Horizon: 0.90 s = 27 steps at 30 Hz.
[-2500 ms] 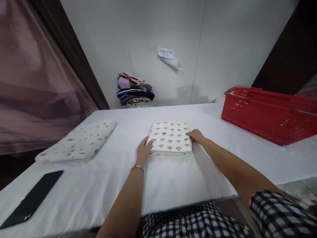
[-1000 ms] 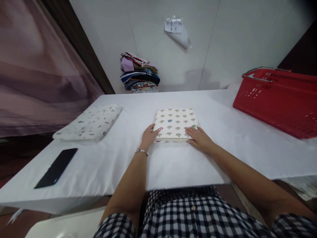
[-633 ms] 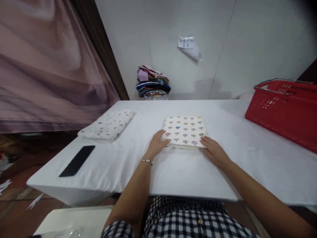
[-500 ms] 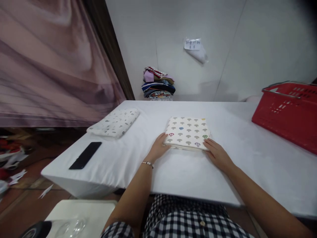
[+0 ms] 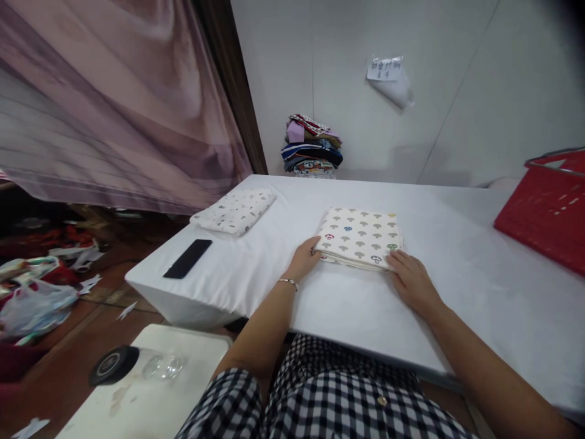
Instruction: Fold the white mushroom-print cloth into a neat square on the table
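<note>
A folded white cloth [image 5: 361,236] printed with grey mushrooms and a few coloured ones lies in front of me on the table. At its near left corner my left hand [image 5: 305,258] grips the edge, fingers closed and partly hidden. My right hand [image 5: 414,277] holds the near right corner, its fingers resting on top and the thumb hidden. Several layers show along the near edge. Farther left lies a second folded white cloth [image 5: 237,210] with small dark prints, apart from both hands.
The white-covered table [image 5: 457,244] also carries a black phone-like slab [image 5: 187,258] at left and a red basket [image 5: 543,210] at right. Folded clothes [image 5: 312,149] are stacked by the wall. A pale stool [image 5: 150,390] holding a clear bottle with a black lid [image 5: 114,364] stands lower left.
My view has turned left, so everything appears shifted to the right and more floor and stool show. Both hands stay at the same two corners of the mushroom-print cloth.
</note>
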{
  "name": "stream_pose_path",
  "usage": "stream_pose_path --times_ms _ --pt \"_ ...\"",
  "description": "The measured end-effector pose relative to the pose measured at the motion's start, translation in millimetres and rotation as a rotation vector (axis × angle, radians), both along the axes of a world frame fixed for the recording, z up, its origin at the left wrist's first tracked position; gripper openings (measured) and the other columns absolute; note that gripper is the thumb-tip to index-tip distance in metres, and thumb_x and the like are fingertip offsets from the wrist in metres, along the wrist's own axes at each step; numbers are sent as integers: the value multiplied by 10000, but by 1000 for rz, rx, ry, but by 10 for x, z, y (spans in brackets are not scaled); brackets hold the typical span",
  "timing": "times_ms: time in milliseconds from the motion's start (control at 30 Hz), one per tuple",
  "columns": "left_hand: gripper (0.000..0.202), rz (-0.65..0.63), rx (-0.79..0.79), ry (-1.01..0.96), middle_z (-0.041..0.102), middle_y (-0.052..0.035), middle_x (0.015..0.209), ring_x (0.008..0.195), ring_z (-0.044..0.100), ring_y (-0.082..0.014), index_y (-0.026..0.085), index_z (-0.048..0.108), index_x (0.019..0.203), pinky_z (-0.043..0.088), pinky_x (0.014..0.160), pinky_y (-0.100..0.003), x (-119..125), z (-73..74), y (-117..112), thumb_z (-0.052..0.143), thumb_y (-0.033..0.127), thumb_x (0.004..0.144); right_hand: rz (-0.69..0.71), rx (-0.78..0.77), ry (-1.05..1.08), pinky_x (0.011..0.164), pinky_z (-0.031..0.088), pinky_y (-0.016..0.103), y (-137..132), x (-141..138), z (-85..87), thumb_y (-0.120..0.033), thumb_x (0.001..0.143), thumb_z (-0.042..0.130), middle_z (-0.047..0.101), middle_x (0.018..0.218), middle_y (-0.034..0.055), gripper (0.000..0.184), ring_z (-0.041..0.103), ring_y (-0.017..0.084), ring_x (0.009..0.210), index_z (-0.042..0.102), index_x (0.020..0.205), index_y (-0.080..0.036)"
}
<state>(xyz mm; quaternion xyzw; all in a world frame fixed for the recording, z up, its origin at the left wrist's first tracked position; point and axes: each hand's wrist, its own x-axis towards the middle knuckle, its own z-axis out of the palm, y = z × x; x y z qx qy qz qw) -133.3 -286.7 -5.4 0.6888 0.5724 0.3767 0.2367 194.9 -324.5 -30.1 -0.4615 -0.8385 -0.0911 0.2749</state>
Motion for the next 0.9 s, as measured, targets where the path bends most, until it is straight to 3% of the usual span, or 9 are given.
stream_pose_path --times_ms 133,300,433,633,900 --pt "504 48 -16 24 573 -18 1284 1095 569 -187 218 528 1285 429 990 -307 47 14 -24 508 147 786 19 26 -92 1069 247 497 -6 -258 160 -200 897 367 459 1393 100 469 353 256 1318 398 1365 -213" --pt "541 78 17 182 462 -22 1397 1270 436 -194 217 486 1315 339 1086 -314 107 8 -47 551 176 779 -13 -28 -170 1012 299 483 147 -470 240 -230 905 377 560 1273 113 365 477 261 1196 514 1240 -184" --pt "525 94 22 239 381 -20 1455 1315 382 -196 239 474 1322 336 1091 -321 140 -8 -44 544 204 803 -18 -48 -165 967 350 426 208 -452 177 -239 923 364 550 1288 110 328 503 241 1166 552 1186 -183" --pt "448 119 66 236 396 -42 1442 1296 403 -194 218 503 1293 372 1058 -325 153 6 -26 505 242 845 -47 -35 -106 1015 300 440 161 -353 100 -242 934 363 554 1300 88 332 489 220 1188 549 1206 -196" --pt "371 129 49 234 423 -3 1422 1275 424 -179 264 536 1252 374 1049 -314 176 56 -46 473 313 890 -70 -8 -141 1044 233 477 117 -430 225 -224 918 387 558 1287 97 364 457 247 1208 522 1254 -196"
